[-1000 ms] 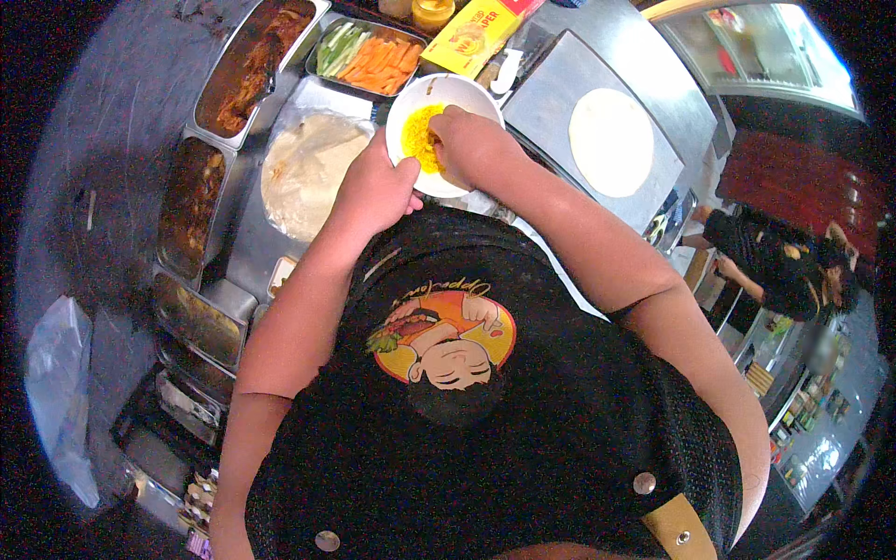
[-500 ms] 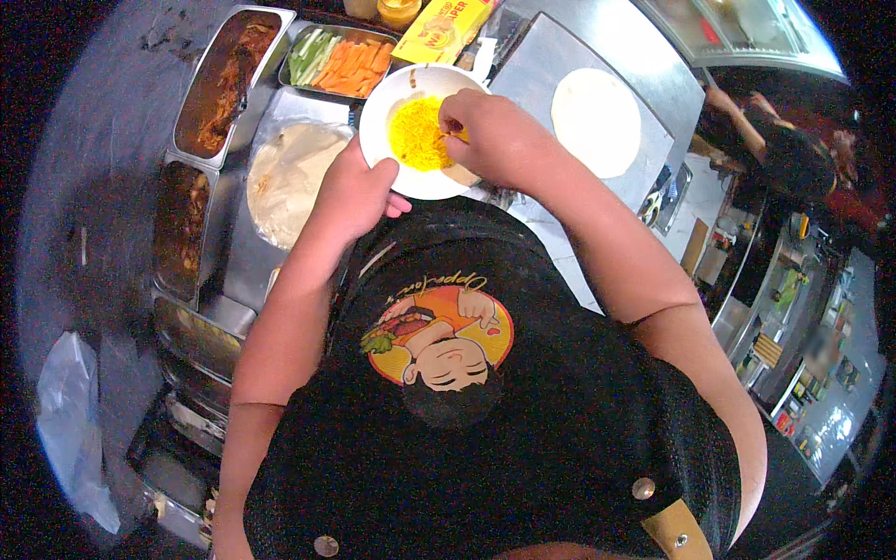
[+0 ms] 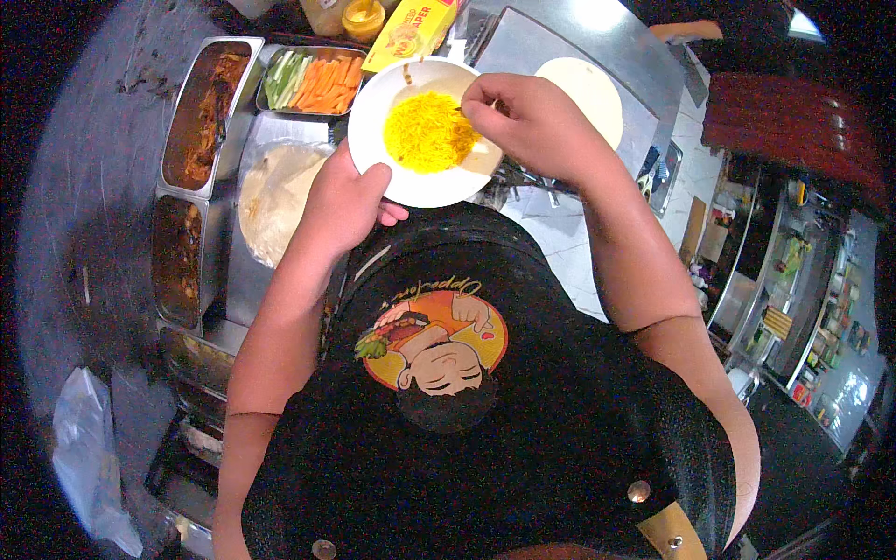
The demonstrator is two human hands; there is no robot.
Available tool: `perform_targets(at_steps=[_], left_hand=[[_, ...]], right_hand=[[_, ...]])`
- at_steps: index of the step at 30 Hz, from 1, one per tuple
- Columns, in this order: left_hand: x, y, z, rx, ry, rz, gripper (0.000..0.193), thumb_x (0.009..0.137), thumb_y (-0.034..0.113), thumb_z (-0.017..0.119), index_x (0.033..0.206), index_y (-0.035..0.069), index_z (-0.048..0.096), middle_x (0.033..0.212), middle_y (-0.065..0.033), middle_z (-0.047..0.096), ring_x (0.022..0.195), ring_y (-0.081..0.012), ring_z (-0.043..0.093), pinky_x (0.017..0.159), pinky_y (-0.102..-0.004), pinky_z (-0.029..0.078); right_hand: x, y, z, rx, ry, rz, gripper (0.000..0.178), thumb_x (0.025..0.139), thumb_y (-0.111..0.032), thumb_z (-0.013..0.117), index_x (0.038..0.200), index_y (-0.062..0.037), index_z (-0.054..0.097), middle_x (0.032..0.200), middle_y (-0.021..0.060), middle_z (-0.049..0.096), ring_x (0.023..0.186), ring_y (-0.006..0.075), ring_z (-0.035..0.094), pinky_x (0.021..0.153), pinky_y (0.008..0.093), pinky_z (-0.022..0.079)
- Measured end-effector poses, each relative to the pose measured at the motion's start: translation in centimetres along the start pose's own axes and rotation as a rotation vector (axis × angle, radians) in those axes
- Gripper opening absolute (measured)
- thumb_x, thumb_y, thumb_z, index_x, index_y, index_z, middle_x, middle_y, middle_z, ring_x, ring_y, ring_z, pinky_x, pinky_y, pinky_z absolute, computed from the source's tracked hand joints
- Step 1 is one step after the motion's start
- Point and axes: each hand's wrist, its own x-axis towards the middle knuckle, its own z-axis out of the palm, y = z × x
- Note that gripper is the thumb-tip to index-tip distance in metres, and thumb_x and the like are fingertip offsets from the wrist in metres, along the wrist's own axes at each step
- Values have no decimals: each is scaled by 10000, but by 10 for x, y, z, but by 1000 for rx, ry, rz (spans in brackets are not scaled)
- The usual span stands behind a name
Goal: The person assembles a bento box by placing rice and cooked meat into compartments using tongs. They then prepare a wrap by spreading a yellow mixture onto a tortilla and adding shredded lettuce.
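Note:
A white bowl (image 3: 373, 98) of yellow rice (image 3: 427, 133) is in my left hand (image 3: 350, 199), thumb over its near-left rim and fingers underneath. Above the bowl's right side, my right hand (image 3: 527, 121) is closed, fingertips pinched together; what they hold, if anything, is hidden. To the right, partly behind that hand, a round white flatbread (image 3: 588, 93) lies on a grey board (image 3: 527, 42). More flatbreads in a clear plastic bag (image 3: 280, 201) rest left of my left wrist.
Metal pans of reddish-brown food (image 3: 198, 140) line the left side. Behind the bowl are a tray of cucumber and carrot sticks (image 3: 317, 82), a yellow box (image 3: 406, 37) and a jar of yellow sauce (image 3: 362, 19). At the far right, another person's arm (image 3: 686, 32) shows.
My right hand has moved right and slightly up, from over the rice toward the bowl's right rim. The left hand still holds the bowl. The whole view has shifted slightly.

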Motion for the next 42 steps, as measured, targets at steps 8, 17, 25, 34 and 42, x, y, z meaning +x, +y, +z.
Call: perform_targets(at_steps=[8, 17, 25, 34, 42], left_hand=[[6, -4, -2, -54, -24, -5, 409, 1029, 136, 516, 1402, -35, 523, 1011, -182, 758, 652, -248, 752, 548, -325, 626], [9, -2, -12, -74, 4, -38, 435, 1002, 150, 510, 1389, -49, 527, 1003, -187, 758, 651, -245, 754, 532, -320, 628], [5, -14, -25, 37, 27, -48, 410, 985, 88, 490, 1369, -51, 528, 960, -172, 748, 600, -215, 722, 504, -310, 594], [10, -67, -30, -601, -8, 115, 650, 1023, 220, 576, 1606, 2, 392, 1538, -185, 563, 1425, -322, 561, 1190, -499, 455], [-3, -73, -49, -840, 159, 206, 721, 995, 278, 586, 1599, -52, 369, 1595, -206, 525, 1472, -355, 526, 1268, -503, 380]], right_hand=[[-26, 9, -13, 144, 80, 70, 163, 1009, -184, 706, 1050, -26, 699, 825, -18, 643, 756, 50, 571, 684, 261, 478], [-66, 55, -14, 105, -65, 124, 239, 955, -263, 720, 1051, -44, 728, 841, 70, 709, 784, 154, 669, 756, 339, 557], [-34, 31, 27, 322, -193, 253, 432, 1089, -291, 626, 1432, -29, 616, 930, 56, 695, 842, 108, 628, 786, 306, 530], [7, 26, 55, 346, -57, 127, 354, 1043, -259, 580, 1252, 22, 635, 1009, 269, 745, 977, 436, 744, 873, 506, 569], [148, 90, 73, -376, 270, -443, 342, 953, -226, 731, 1260, -82, 688, 1202, 157, 720, 1135, 353, 695, 957, 463, 567]])
